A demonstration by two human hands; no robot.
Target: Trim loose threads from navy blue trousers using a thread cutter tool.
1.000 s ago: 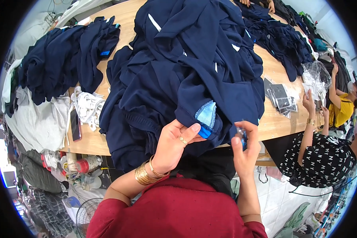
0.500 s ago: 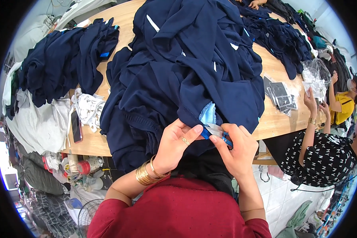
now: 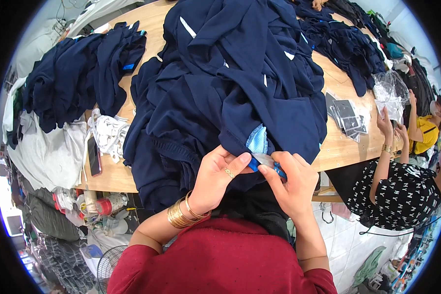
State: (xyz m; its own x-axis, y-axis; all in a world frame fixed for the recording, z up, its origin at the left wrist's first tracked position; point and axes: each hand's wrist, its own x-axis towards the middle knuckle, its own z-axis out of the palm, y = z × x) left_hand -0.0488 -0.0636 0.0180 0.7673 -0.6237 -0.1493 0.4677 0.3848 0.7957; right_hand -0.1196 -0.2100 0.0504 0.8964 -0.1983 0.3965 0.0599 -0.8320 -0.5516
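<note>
A large heap of dark navy garments [image 3: 206, 98] lies in front of me and hangs over the table's near edge. My left hand [image 3: 225, 169] pinches the edge of a navy garment beside a light-blue fabric piece [image 3: 257, 140]. In my right hand [image 3: 291, 176] is a pair of small thread snips [image 3: 264, 159] with metal blades and a blue handle. The blades point left and lie against the fabric at my left fingertips. My fingers hide part of the handle and exactly what sits between the blades.
On the wooden table [image 3: 117, 183] lie more navy garments [image 3: 73, 73], white scraps [image 3: 108, 132], a phone [image 3: 95, 157] and flat plastic packets [image 3: 349, 117]. To the right, a person in a black patterned top [image 3: 402, 196] holds clear plastic bags [image 3: 391, 93]. A fan [image 3: 110, 264] stands low at left.
The snips' blades look closer together than before. Both my hands stay in nearly the same place at the garment's edge.
</note>
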